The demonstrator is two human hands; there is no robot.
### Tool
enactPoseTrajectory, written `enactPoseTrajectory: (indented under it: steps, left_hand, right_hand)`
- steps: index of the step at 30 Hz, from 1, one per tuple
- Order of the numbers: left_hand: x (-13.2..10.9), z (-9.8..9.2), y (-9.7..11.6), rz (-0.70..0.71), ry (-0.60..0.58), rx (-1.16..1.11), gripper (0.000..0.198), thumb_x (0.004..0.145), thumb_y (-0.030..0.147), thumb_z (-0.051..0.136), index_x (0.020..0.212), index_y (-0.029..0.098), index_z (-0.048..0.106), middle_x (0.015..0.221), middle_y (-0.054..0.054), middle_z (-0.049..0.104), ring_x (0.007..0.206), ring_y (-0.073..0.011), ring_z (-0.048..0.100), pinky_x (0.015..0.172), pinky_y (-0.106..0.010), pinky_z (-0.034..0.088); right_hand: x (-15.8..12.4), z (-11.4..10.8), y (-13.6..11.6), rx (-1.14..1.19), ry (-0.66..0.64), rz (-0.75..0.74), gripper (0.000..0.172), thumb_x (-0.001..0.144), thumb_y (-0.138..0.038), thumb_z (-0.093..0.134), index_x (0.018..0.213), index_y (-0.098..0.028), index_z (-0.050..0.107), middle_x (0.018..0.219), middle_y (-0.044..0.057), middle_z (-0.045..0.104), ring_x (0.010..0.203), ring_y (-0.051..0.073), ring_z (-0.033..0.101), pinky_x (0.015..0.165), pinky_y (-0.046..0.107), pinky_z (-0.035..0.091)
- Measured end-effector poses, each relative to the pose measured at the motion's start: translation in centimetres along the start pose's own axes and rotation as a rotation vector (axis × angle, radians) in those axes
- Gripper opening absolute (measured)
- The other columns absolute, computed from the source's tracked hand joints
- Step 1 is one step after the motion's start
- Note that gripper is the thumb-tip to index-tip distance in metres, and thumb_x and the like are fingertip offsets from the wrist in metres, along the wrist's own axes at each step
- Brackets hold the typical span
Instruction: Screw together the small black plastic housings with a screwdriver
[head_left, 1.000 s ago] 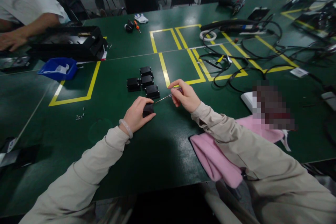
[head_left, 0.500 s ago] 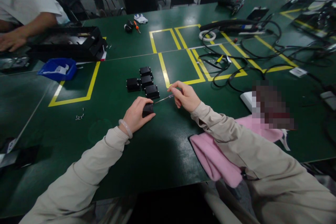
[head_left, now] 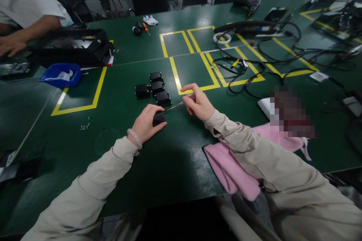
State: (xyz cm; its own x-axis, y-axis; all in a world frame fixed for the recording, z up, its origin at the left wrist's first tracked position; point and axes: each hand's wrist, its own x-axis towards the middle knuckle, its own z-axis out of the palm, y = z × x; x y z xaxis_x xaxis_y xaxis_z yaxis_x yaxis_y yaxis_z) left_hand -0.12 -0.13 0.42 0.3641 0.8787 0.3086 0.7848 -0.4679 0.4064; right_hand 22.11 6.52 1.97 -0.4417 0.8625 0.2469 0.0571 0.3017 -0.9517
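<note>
My left hand (head_left: 146, 123) is closed around a small black box (head_left: 158, 119) on the green table, thumb at the near side and fingers over the far side. A screwdriver (head_left: 175, 106) is in my right hand (head_left: 199, 103), its thin shaft pointing left. The tip reaches the upper right corner of the held box; what it meets there is too small to make out. My right index finger is lifted off the handle. Just beyond lie several similar black boxes (head_left: 157, 88) with small shiny screws at their edges. A few loose screws (head_left: 85, 125) lie to the left.
A blue bin (head_left: 60, 76) and a black tray (head_left: 70, 54) stand at the left, near another person's hand (head_left: 13, 45). Black cables (head_left: 263, 60) and a white ring (head_left: 222, 38) spread at the right. A pink cloth (head_left: 230, 169) lies beside my right forearm.
My right fingers have shifted on the screwdriver: the index finger is lifted and more of the handle shows. My left hand and the box stay in place.
</note>
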Motion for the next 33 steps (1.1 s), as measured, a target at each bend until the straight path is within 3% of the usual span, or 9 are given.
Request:
enactPoseTrajectory:
  steps: [3,6,9,13,17,21,28,33]
  left_hand:
    - [-0.01,-0.04,-0.01,0.003,-0.004,0.007,0.034,0.083,0.028,0.066,0.112,0.018,0.052,0.109,-0.009,0.057,0.104,-0.0249,0.057,0.091,-0.040,0.049]
    - [-0.04,-0.07,-0.03,0.009,-0.005,0.004,0.035,0.082,0.029,0.067,0.112,0.016,0.053,0.109,-0.009,0.057,0.105,-0.0251,0.057,0.091,-0.040,0.049]
    - [-0.07,-0.06,-0.07,0.010,-0.005,0.000,0.036,0.082,0.030,0.067,0.112,0.016,0.053,0.109,-0.010,0.057,0.105,-0.0250,0.057,0.091,-0.039,0.048]
    - [-0.07,-0.06,-0.08,0.012,-0.009,0.001,0.038,0.082,0.030,0.068,0.113,0.014,0.053,0.110,-0.010,0.057,0.105,-0.0250,0.056,0.091,-0.039,0.048]
    - [-0.02,-0.10,-0.02,0.012,-0.014,-0.003,0.037,0.082,0.030,0.068,0.113,0.017,0.052,0.110,-0.009,0.057,0.105,-0.0251,0.057,0.091,-0.040,0.048]
    - [0.01,-0.10,0.02,0.012,-0.014,-0.009,0.037,0.082,0.031,0.068,0.113,0.018,0.051,0.109,-0.009,0.057,0.105,-0.0257,0.057,0.091,-0.041,0.049]
    - [0.01,-0.05,-0.01,0.008,-0.015,-0.014,0.037,0.082,0.031,0.067,0.113,0.018,0.052,0.110,-0.009,0.057,0.106,-0.0263,0.057,0.092,-0.043,0.049]
    - [0.05,-0.15,0.06,0.020,-0.013,-0.010,0.038,0.081,0.031,0.068,0.112,0.018,0.052,0.109,-0.009,0.057,0.104,-0.0262,0.057,0.091,-0.042,0.049]
  right_hand:
    - [0.04,0.00,-0.01,-0.011,0.000,0.032,0.007,0.091,-0.027,0.048,0.093,-0.021,0.045,0.042,-0.013,0.040,0.032,0.007,0.039,0.035,0.019,0.029]
    - [0.09,-0.05,0.01,-0.053,-0.016,0.075,0.012,0.092,-0.031,0.047,0.086,-0.021,0.046,0.036,-0.013,0.036,0.029,0.008,0.038,0.032,0.020,0.025]
    - [0.11,-0.05,0.05,-0.031,-0.021,0.051,0.004,0.091,-0.024,0.048,0.092,-0.022,0.045,0.040,-0.013,0.038,0.030,0.008,0.040,0.033,0.020,0.027]
    - [0.12,-0.04,0.15,-0.008,-0.015,0.003,0.010,0.089,-0.020,0.048,0.097,-0.021,0.043,0.047,-0.013,0.042,0.033,0.007,0.042,0.036,0.019,0.031]
    - [0.13,-0.16,0.24,-0.014,-0.005,0.016,0.006,0.089,-0.025,0.050,0.090,-0.021,0.046,0.043,-0.013,0.041,0.033,0.006,0.041,0.036,0.019,0.031]
    - [0.07,-0.23,0.19,-0.051,0.002,0.046,0.015,0.092,-0.033,0.049,0.084,-0.021,0.048,0.038,-0.013,0.038,0.030,0.006,0.040,0.034,0.019,0.028]
    - [-0.01,-0.09,0.07,-0.007,0.004,0.019,0.014,0.090,-0.034,0.054,0.091,-0.021,0.047,0.040,-0.013,0.040,0.032,0.007,0.040,0.035,0.020,0.031]
    - [0.01,-0.12,0.08,-0.038,-0.003,0.037,0.018,0.092,-0.037,0.048,0.085,-0.021,0.049,0.038,-0.013,0.037,0.031,0.007,0.040,0.035,0.020,0.029]
